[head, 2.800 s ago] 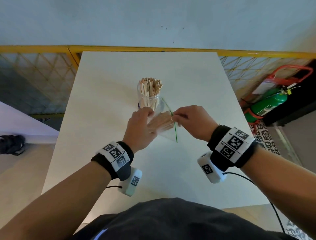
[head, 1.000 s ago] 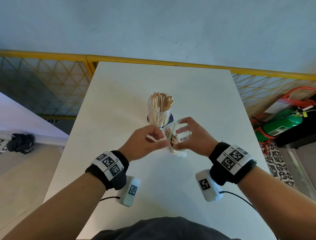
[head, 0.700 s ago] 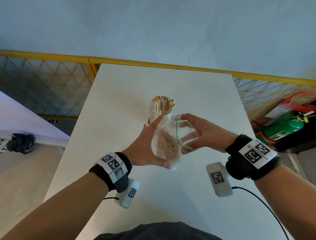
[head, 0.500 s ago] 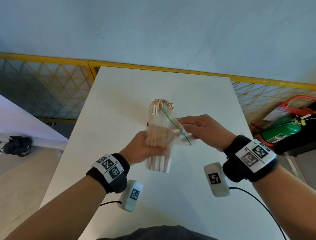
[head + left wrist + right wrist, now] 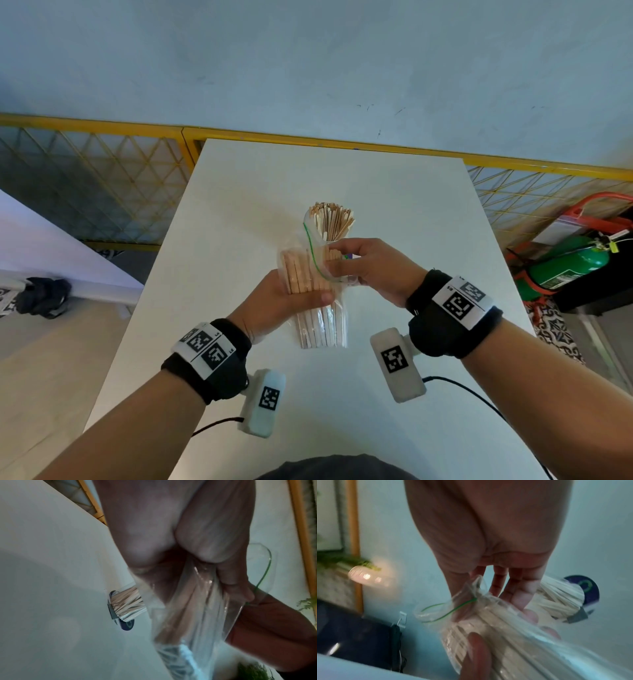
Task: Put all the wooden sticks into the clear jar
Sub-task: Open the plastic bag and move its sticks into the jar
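A bundle of wooden sticks (image 5: pixel 310 274) sits inside a clear plastic bag (image 5: pixel 323 329) with a green zip line at its mouth, held upright above the white table (image 5: pixel 394 212) near the middle of the head view. The left hand (image 5: pixel 277 305) wraps round the bag's middle from about eight o'clock, its fingers curled behind and the thumb pressed across the front, so it has a full grasp of bag and sticks together. The right hand (image 5: pixel 370 267) comes in from about three o'clock; its fingers and thumb pinch the open upper edge of the bag beside the green line, the mouth bulging open. In the right wrist view the thumb lies on one side of the plastic and the fingers on the other.

Just past the bag, at twelve o'clock, the clear jar (image 5: pixel 330 229) stands on the table, already packed with sticks fanned above its rim; its lower part is hidden behind the bag and right hand. In the left wrist view a dark blue disc (image 5: pixel 126 624) shows under the jar.

A yellow mesh railing (image 5: pixel 102 171) runs behind the table, and a green cylinder (image 5: pixel 568 263) lies at three o'clock off the table's right edge.
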`<state>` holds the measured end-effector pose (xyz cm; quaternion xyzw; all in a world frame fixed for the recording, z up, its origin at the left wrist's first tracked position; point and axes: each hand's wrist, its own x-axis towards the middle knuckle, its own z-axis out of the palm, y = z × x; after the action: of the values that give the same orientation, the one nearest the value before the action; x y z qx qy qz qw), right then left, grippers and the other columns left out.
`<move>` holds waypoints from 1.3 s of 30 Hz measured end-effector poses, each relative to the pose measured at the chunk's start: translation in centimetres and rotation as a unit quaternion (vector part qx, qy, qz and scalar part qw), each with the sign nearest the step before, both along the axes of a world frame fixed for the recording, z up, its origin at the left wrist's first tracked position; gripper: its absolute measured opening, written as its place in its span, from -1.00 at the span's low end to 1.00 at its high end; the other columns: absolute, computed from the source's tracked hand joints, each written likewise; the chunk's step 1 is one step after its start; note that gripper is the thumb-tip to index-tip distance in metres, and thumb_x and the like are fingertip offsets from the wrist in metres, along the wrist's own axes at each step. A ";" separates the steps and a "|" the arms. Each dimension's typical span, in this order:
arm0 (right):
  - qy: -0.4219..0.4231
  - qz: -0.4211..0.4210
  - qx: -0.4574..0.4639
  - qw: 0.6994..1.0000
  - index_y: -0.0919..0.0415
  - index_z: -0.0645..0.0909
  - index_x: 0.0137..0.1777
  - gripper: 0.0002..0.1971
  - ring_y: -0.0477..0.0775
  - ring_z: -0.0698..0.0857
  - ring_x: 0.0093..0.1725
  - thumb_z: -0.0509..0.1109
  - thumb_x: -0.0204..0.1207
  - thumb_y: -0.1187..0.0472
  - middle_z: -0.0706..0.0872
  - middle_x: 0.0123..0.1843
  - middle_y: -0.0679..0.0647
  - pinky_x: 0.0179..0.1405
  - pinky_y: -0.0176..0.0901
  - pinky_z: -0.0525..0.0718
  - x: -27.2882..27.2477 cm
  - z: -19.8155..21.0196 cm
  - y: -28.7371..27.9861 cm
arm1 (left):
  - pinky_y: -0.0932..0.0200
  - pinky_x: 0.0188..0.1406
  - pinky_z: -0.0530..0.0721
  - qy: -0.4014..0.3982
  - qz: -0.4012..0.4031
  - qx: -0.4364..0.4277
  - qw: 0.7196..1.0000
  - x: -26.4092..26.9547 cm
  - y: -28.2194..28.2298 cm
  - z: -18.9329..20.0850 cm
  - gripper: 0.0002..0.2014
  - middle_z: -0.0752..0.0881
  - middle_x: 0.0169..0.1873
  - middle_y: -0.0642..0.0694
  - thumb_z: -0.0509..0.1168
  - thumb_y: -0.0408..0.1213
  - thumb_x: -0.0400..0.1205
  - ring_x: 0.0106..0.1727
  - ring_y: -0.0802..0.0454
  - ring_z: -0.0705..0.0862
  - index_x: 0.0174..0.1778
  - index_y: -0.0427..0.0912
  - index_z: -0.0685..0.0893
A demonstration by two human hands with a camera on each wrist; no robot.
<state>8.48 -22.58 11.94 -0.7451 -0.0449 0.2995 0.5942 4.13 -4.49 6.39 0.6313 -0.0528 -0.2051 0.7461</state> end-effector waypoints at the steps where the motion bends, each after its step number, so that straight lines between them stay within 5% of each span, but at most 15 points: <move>1: 0.013 -0.014 0.016 1.000 0.12 0.72 0.14 -0.74 0.00 0.71 0.06 0.48 0.44 0.26 0.77 0.05 0.02 0.21 -0.08 0.64 0.1 -0.2 -0.1 | -0.06 0.27 0.68 0.004 0.009 -0.004 1.000 -0.1 0.3 -0.2 -0.59 0.81 0.14 -0.21 0.55 -0.24 0.40 0.22 -0.17 0.76 0.19 -0.10 0.77; 4: 0.026 -0.036 0.047 0.998 0.16 0.71 0.18 -0.74 0.03 0.68 0.13 0.44 0.49 0.28 0.75 0.14 0.09 0.29 -0.08 0.60 0.2 -0.5 -0.3 | -0.12 0.33 0.62 0.026 0.028 -0.035 0.999 -0.4 1.0 -1.0 -0.61 0.78 0.21 -0.25 0.50 -0.20 0.44 0.30 -0.21 0.72 0.21 -0.09 0.77; 9: 0.038 0.001 0.010 0.999 0.24 0.67 0.25 -0.71 0.01 0.65 0.14 0.30 0.61 0.14 0.72 0.16 0.11 0.30 0.03 0.59 -0.4 -0.9 -0.3 | 0.09 0.05 0.73 0.042 0.029 -0.057 0.997 -0.9 0.8 -1.1 -0.77 0.85 0.02 -0.11 0.39 -0.37 0.56 0.11 -0.03 0.80 0.03 -0.01 0.85; 13: 0.014 0.006 -0.046 0.999 0.29 0.66 0.21 -0.62 0.02 0.52 -0.03 0.25 0.63 0.01 0.61 0.01 0.12 -0.02 -0.17 0.54 -0.6 -0.7 0.2 | 0.12 0.01 0.76 0.037 0.034 -0.052 0.997 -0.5 1.0 -0.8 -0.79 0.86 -0.01 -0.14 0.41 -0.39 0.54 0.06 -0.06 0.82 0.00 -0.06 0.86; 16: -0.045 -0.012 -0.077 0.996 0.46 0.65 0.11 -0.59 0.14 0.47 -0.15 0.32 0.59 0.04 0.60 -0.11 0.25 -0.13 -0.21 0.43 -0.5 -0.6 0.4 | 0.09 0.03 0.76 0.044 0.038 -0.048 0.997 -0.4 1.0 -0.9 -0.78 0.85 0.03 -0.19 0.42 -0.38 0.50 0.09 -0.10 0.81 0.03 -0.12 0.84; 18: -0.063 -0.051 -0.067 0.994 0.32 0.76 -0.09 -0.70 0.36 0.59 -0.06 0.38 0.55 0.06 0.66 -0.05 0.39 -0.03 -0.20 0.48 -0.5 -0.3 0.5 | 0.07 0.04 0.75 0.050 0.051 -0.047 0.996 -0.4 0.7 -1.0 -0.78 0.85 0.02 -0.17 0.43 -0.35 0.49 0.09 -0.09 0.81 0.02 -0.09 0.85; 20: -0.067 -0.080 -0.050 0.993 0.16 0.78 -0.17 -0.79 0.26 0.64 -0.02 0.37 0.55 0.09 0.67 -0.07 0.26 -0.09 -0.33 0.51 -0.4 0.3 0.5 | 0.07 0.06 0.75 0.046 0.059 -0.045 0.996 -0.2 0.5 -0.8 -0.79 0.85 0.02 -0.14 0.45 -0.33 0.47 0.09 -0.07 0.81 0.00 -0.05 0.85; 23: -0.054 -0.074 -0.004 0.996 0.23 0.76 -0.05 -0.77 -0.13 0.72 -0.22 0.31 0.60 0.14 0.78 -0.14 0.12 -0.31 -0.51 0.53 -0.2 0.9 0.1 | 0.07 0.09 0.77 0.037 0.048 -0.042 0.997 0.4 0.6 -0.3 -0.76 0.85 0.03 -0.13 0.52 -0.27 0.42 0.11 -0.08 0.81 0.01 -0.04 0.85; 25: -0.034 -0.087 0.036 0.995 0.18 0.75 -0.07 -0.83 -0.23 0.56 -0.44 0.36 0.57 0.13 0.69 -0.34 -0.13 -0.35 -0.45 0.42 0.0 1.2 -0.1 | 0.06 0.14 0.75 0.022 0.037 -0.019 0.999 0.6 0.9 0.0 -0.75 0.85 0.05 -0.17 0.55 -0.34 0.46 0.12 -0.11 0.81 0.05 -0.10 0.84; 28: -0.022 -0.087 0.082 0.993 0.21 0.76 0.02 -0.76 -0.06 0.19 -0.37 0.45 0.47 0.07 0.41 -0.28 -0.01 -0.38 -0.29 0.22 0.7 1.2 -0.9 | 0.11 0.15 0.73 -0.021 0.046 0.039 0.998 0.1 1.4 -0.3 -0.73 0.86 0.02 -0.17 0.48 -0.31 0.48 0.10 -0.09 0.82 0.10 -0.22 0.81; 33: -0.055 -0.043 0.046 0.997 0.22 0.62 0.01 -0.82 -0.09 0.29 -0.42 0.34 0.58 0.11 0.38 -0.35 0.00 -0.53 -0.39 0.33 0.5 1.4 -0.2 | 0.09 0.14 0.75 -0.029 0.055 0.049 0.997 -0.2 1.1 -1.1 -0.74 0.87 0.01 -0.16 0.47 -0.35 0.51 0.09 -0.08 0.83 0.11 -0.22 0.80; 36: -0.102 -0.036 0.013 0.994 0.42 0.55 -0.05 -0.64 -0.09 0.35 -0.50 0.43 0.49 0.06 0.40 -0.40 0.02 -0.56 -0.35 0.39 0.6 1.2 0.2 | 0.05 0.15 0.74 -0.015 0.055 0.048 0.997 0.0 1.2 -1.2 -0.77 0.86 0.02 -0.16 0.47 -0.39 0.52 0.10 -0.10 0.82 0.09 -0.19 0.81; 39: -0.142 -0.005 -0.055 0.988 0.42 0.62 -0.06 -0.64 0.05 0.59 -0.41 0.47 0.47 0.04 0.61 -0.32 0.19 -0.32 -0.02 0.72 1.4 1.0 -0.1 | 0.04 0.18 0.73 -0.005 0.052 0.045 0.998 0.1 1.7 -1.4 -0.73 0.86 0.03 -0.16 0.49 -0.32 0.46 0.12 -0.10 0.82 0.09 -0.17 0.82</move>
<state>9.90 -22.66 12.92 -0.8120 -0.1085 0.1895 0.5413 4.18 -2.75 4.98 0.6669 -0.0145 -0.1646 0.7266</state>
